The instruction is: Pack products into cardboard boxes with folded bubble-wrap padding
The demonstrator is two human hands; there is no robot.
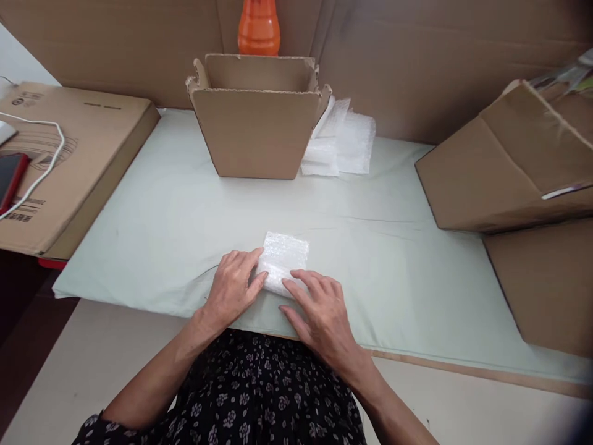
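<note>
1. Head view: a small piece of bubble wrap (283, 250) lies on the pale cloth (380, 278) over the counter (463, 367), just in front of me, with a thicker band along its near edge.
2. My left hand (231, 283) is partly open, forefinger and thumb apart, their tips touching the wrap's left side.
3. My right hand (323, 309) is open and lightly curved; its fingertips touch the near right part, while the thumb sits apart from it.
4. Beyond, an open box (257, 133) stands upright, with more wrap sheets (357, 145) beside it on the right.
5. Behind that box shows an orange object (259, 28).
6. At far left, a flat carton (99, 136) carries a phone (10, 179) and white cable (59, 145).
7. Two larger boxes (482, 170) stand at right.
</note>
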